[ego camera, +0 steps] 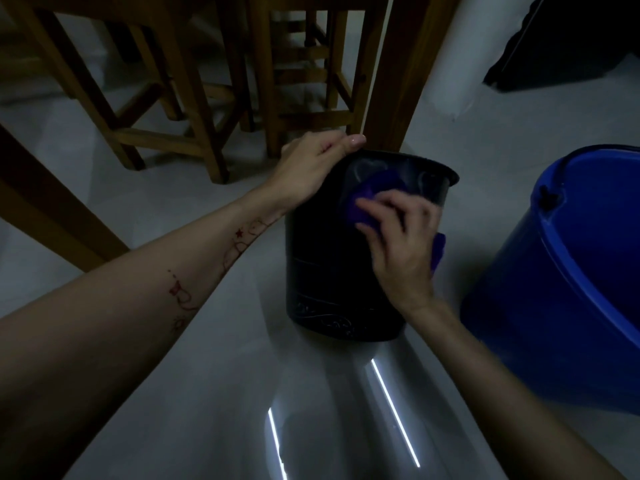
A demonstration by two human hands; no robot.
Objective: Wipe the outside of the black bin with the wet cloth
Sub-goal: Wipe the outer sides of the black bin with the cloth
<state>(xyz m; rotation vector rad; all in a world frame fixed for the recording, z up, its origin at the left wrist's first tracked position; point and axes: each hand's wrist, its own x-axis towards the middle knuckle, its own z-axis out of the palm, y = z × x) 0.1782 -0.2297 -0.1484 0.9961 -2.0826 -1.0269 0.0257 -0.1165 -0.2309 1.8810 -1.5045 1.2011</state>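
The black bin (pixel 325 271) stands on the pale floor in the middle of the head view, tilted slightly away from me, with embossed swirls near its base. My left hand (pixel 311 168) grips its upper left rim. My right hand (pixel 398 244) presses a purple wet cloth (pixel 363 199) flat against the bin's upper outer wall, just under the rim. Part of the cloth shows beyond my fingers and another bit pokes out at the right of my palm.
A large blue bucket (pixel 571 271) stands close to the right of the bin. Wooden table legs (pixel 398 74) and stools (pixel 173 109) crowd the floor behind and to the left. A dark object (pixel 561 43) sits far right. Glossy floor lies toward me.
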